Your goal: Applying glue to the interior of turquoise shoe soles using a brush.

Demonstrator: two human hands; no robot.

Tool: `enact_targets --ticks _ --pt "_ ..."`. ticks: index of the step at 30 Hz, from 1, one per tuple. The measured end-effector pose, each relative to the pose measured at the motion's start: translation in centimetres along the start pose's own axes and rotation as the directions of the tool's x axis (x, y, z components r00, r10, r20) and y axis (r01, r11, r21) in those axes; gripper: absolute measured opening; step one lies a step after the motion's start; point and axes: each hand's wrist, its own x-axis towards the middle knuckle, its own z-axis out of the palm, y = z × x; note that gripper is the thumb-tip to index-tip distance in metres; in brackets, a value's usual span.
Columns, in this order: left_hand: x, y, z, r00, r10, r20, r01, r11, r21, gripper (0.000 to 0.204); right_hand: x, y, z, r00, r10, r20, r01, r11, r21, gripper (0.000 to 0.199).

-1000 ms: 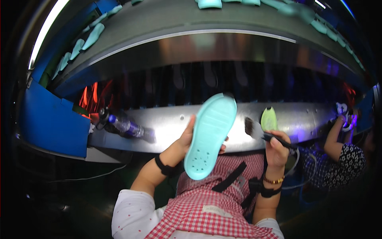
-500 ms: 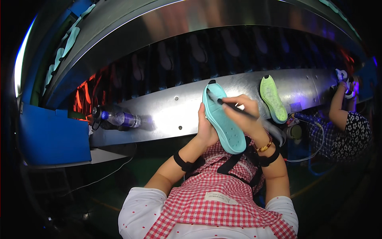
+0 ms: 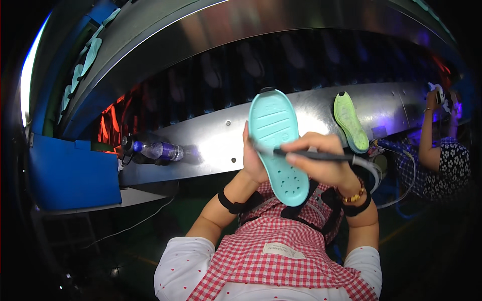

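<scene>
My left hand (image 3: 254, 159) grips the left edge of a light blue shoe sole (image 3: 273, 120), its fingers hidden behind it. The sole is held up above the metal ledge, its inner face turned toward me, with grooves in the upper part and small holes near the lower end. A black piece (image 3: 267, 90) sits at its far tip. In my right hand (image 3: 321, 159) is a black-handled brush (image 3: 314, 155), its blurred pale bristles over the middle of the sole. A hose runs from the handle's rear end.
On the metal ledge (image 3: 206, 135) lies a yellow-green sole (image 3: 349, 120), right of my hands. A plastic bottle (image 3: 160, 150) lies at the left near a blue machine housing (image 3: 73, 170). Dark slots with more soles run behind the ledge. Another person's arm (image 3: 428, 135) reaches in at far right.
The sole has turned more upright and its inner face shows more fully. My right hand has brought the brush from near the far tip down to the sole's middle.
</scene>
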Motion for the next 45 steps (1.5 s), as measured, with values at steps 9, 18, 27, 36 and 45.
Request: enact_targets --ticks 9,18,27,36,45 --pt "0.8 2.4 0.2 0.970 0.237 0.059 -0.237 0.855 0.461 0.084 -1.1 0.3 -0.7 0.966 -0.187 0.175 0.184 0.982 0.037 0.022" --pt "0.5 4.2 1.9 0.893 0.381 0.239 -0.446 0.821 0.356 0.088 -1.9 1.0 -1.6 0.955 -0.218 0.201 0.196 0.973 0.124 0.025" --pt "-1.4 0.1 2.5 0.962 0.264 0.074 -0.273 0.940 0.204 0.067 -1.4 2.9 1.0 0.972 0.235 -0.011 -0.116 0.518 0.848 0.020" --pt "-0.6 3.8 1.0 0.991 -0.066 0.117 0.017 0.926 0.376 0.046 -0.7 0.2 -1.1 0.971 -0.151 0.184 0.139 0.987 0.079 0.022" --pt "-0.5 5.2 4.9 0.895 -0.426 -0.130 0.402 0.646 0.649 0.050 -1.0 -1.0 -2.6 0.928 -0.247 0.279 0.258 0.966 -0.002 0.020"
